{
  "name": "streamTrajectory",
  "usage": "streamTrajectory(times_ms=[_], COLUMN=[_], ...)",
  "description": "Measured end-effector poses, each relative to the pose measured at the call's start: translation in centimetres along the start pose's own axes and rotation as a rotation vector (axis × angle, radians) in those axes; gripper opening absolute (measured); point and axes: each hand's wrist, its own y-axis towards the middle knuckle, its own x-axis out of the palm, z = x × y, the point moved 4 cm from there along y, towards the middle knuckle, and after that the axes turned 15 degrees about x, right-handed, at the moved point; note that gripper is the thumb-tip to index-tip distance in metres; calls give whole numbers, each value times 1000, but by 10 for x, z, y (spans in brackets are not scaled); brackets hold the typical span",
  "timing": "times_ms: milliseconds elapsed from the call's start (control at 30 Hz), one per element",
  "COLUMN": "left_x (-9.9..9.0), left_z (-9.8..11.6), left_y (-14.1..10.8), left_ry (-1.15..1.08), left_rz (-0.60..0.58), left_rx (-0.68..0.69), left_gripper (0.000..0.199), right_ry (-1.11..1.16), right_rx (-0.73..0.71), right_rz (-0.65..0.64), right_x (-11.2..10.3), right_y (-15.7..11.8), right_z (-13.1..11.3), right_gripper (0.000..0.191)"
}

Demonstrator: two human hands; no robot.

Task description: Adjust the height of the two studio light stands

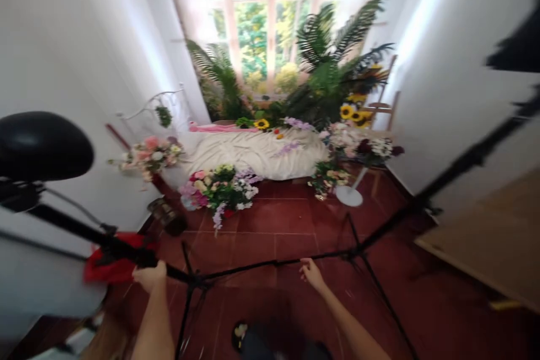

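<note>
My left hand [151, 276] is wrapped round the black pole of a light stand [84, 232] at the lower left, just below a dark lamp head [46, 146]. Nothing shows in my right hand [311, 273], which is over the red tiled floor [291, 216] at the lower middle with its fingers loosely bent and apart. A second black stand [422, 198] leans up to the right, its legs spread on the floor. Between the two stands, thin black legs meet close to my right hand.
Ahead, a cream cloth [253, 152] lies below the window, with a flower bunch [223, 188], palm leaves [324, 67] and sunflowers [354, 112] around it. A red bag [95, 270] lies left; a wooden board [485, 236] stands right.
</note>
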Motion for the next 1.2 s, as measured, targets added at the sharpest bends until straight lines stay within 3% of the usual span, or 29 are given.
streamTrajectory(times_ms=[100, 167, 233, 367, 467, 600, 733, 867, 967, 1067, 1200], left_x=[40, 72, 103, 152, 172, 180, 173, 169, 171, 167, 154], left_z=[21, 57, 107, 223, 304, 394, 464, 518, 558, 602, 651], left_y=[-77, -145, -219, -369, -467, -570, -637, -677, -696, -714, -740], left_ry=[35, -7, -74, -331, -562, -850, -1084, -1218, -1252, -1338, -1418], left_rz=[-174, -342, -499, -799, -975, -1221, -1417, -1568, -1575, -1571, -1630], left_rx=[-123, -48, 88, 347, 467, 544, 645, 675, 661, 700, 737], left_gripper=[60, 53, 44, 33, 35, 41, 41, 32, 31, 36, 40], right_ry=[184, 269, 319, 410, 506, 647, 776, 1006, 1138, 1206, 1319], right_rx=[58, 73, 72, 67, 92, 154, 230, 258, 219, 162, 141], right_rz=[193, 279, 326, 365, 329, 277, 197, 10, -167, -258, -526], right_x=[-116, -182, -237, -324, -371, -412, -432, -440, -447, -457, -462], right_y=[-7, -12, -15, -17, -23, -37, -47, -43, -34, -25, -16], right_z=[27, 35, 36, 31, 26, 10, -18, -59, -100, -147, -207], right_gripper=[12, 10, 9, 11, 21, 33, 35, 35, 32, 31, 34])
